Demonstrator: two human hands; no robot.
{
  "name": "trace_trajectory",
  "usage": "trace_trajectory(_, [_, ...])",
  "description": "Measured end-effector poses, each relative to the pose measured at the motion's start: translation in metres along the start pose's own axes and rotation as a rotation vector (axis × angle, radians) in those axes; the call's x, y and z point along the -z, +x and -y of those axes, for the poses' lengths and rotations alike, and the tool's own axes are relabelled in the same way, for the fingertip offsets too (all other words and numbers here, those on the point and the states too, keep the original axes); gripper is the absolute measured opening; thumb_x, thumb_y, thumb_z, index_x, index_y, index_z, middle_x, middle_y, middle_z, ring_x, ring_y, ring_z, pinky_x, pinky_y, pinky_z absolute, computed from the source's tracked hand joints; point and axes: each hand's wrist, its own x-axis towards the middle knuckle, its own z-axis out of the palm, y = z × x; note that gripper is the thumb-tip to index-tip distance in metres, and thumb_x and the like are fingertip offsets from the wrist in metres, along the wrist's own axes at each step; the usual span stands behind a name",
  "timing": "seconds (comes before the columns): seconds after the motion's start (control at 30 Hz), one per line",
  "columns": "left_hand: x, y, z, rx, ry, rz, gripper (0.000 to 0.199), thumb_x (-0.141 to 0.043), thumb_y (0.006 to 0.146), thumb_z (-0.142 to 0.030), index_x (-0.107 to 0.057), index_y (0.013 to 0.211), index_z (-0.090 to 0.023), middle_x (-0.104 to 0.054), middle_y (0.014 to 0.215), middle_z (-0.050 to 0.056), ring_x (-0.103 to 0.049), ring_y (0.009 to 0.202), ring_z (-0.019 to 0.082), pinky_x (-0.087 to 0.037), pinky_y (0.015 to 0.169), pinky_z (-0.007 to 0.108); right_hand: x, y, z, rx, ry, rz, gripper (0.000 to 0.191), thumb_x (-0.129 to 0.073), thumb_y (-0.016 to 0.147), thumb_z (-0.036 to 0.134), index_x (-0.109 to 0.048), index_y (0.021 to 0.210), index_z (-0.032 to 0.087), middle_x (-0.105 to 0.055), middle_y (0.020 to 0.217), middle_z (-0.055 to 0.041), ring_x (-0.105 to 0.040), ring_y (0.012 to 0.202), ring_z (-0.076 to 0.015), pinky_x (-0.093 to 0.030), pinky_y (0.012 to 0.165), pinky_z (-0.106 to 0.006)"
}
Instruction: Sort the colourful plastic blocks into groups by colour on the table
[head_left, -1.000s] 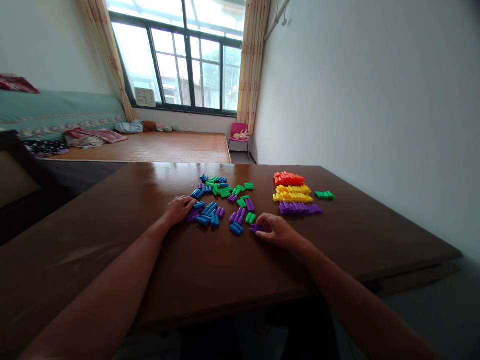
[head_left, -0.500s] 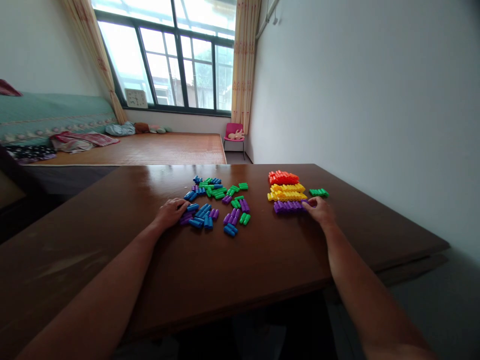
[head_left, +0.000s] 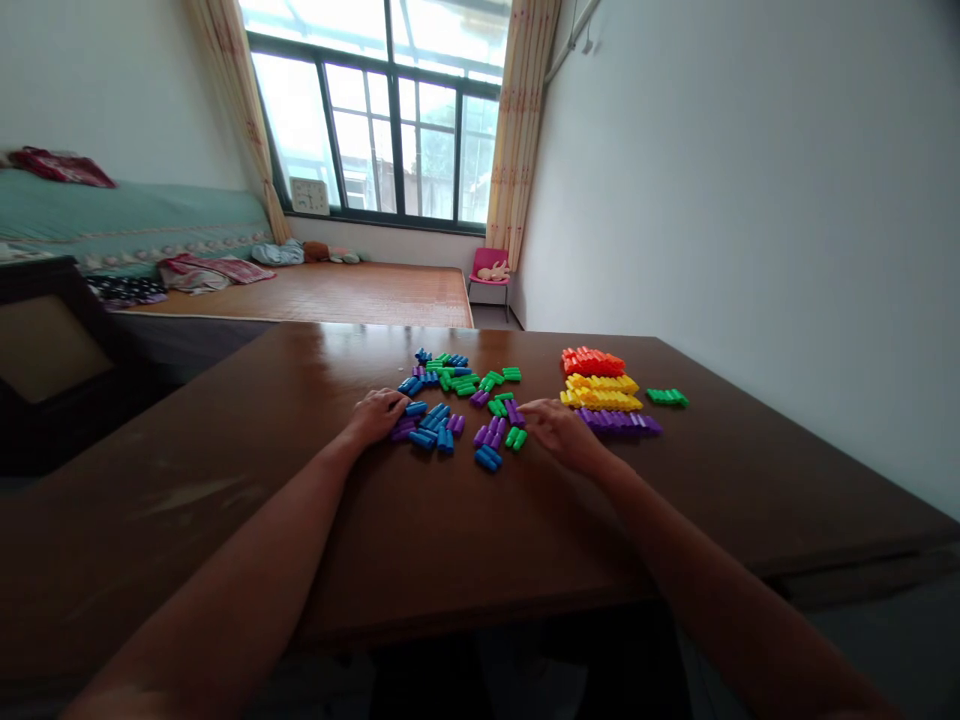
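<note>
Left hand [head_left: 376, 416] rests on the desk [head_left: 420, 530] beside the blue pieces [head_left: 435, 420]; finger closure cannot be determined. Right-hand [head_left: 559, 432] fingertips adjoin the purple piece [head_left: 513, 412], left of the purple row [head_left: 619, 423]; whether they clamp it is indeterminate.

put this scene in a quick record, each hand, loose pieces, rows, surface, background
left hand: at the left side of the loose pieces, fingertips by a blue piece; contact unclear
right hand: fingertips at a purple piece; grip unclear
loose pieces: blue, green and purple, scattered left of the rows
rows: red pieces farthest, then yellow pieces, purple row nearest; short green row to the right
surface: brown table
background: bed, window, clock, pink chair
</note>
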Motion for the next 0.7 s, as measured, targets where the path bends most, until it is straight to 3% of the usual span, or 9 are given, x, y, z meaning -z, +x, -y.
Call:
trace_trajectory(0.1, [-0.001,0.000,0.001,-0.016,-0.009,-0.001,0.041,-0.039,0.091,-0.045,-0.073,0.098,-0.023,-0.069,0.113,0.007,-0.059,0.106,0.026,-0.044,0.092,0.037,-0.019,0.022,0.026,0.187,-0.045,0.244,0.055,-0.054,0.078,0.005,-0.057,0.129,0.027,-0.059,0.132,-0.0047,-0.052,0.117,-0.0244,-0.040,0.101,-0.043])
trace_trajectory(0.23, [-0.002,0.000,0.003,-0.029,0.004,-0.006,0.041,-0.038,0.092,-0.045,-0.073,0.098,-0.023,-0.069,0.113,0.007,-0.059,0.106,0.026,-0.045,0.090,0.036,-0.028,0.044,0.035,0.259,-0.094,0.435,0.061,-0.058,0.069,0.000,-0.062,0.122,0.029,-0.062,0.126,-0.0044,-0.054,0.111,-0.0251,-0.043,0.097,-0.042])
trace_trajectory(0.33, [-0.003,0.001,0.003,-0.028,0.020,-0.010,0.042,-0.037,0.092,-0.045,-0.072,0.099,-0.023,-0.069,0.113,0.007,-0.059,0.107,0.026,-0.045,0.089,0.036,-0.030,0.052,0.035,0.243,0.002,0.376,0.055,-0.063,0.066,0.004,-0.059,0.118,0.023,-0.061,0.117,-0.0081,-0.055,0.106,-0.0227,-0.046,0.093,-0.038])
trace_trajectory(0.5, [-0.003,0.001,0.004,-0.040,0.007,-0.010,0.043,-0.037,0.092,-0.046,-0.073,0.098,-0.022,-0.069,0.111,0.008,-0.060,0.105,0.026,-0.045,0.089,0.036,-0.031,0.045,0.020,-0.003,0.406,0.162,0.060,-0.063,0.069,0.013,-0.044,0.126,0.023,-0.057,0.116,-0.0066,-0.059,0.082,-0.0128,-0.052,0.074,-0.029])
trace_trajectory(0.63, [-0.001,0.000,0.002,-0.015,-0.008,-0.004,0.041,-0.039,0.090,-0.046,-0.073,0.098,-0.024,-0.070,0.112,0.006,-0.059,0.107,0.025,-0.045,0.092,0.035,-0.026,0.031,0.005,-0.120,0.682,0.140,0.047,-0.063,0.072,0.018,-0.050,0.117,0.022,-0.062,0.111,-0.0051,-0.064,0.095,-0.0154,-0.053,0.085,-0.034])
trace_trajectory(0.7, [0.000,0.000,0.001,-0.003,-0.028,-0.003,0.040,-0.040,0.089,-0.047,-0.073,0.098,-0.025,-0.071,0.111,0.004,-0.059,0.107,0.025,-0.045,0.092,0.034,-0.016,0.024,-0.004,-0.205,0.704,0.061,0.037,-0.066,0.074,0.024,-0.054,0.109,0.022,-0.064,0.113,-0.0064,-0.064,0.100,-0.0180,-0.053,0.087,-0.036])
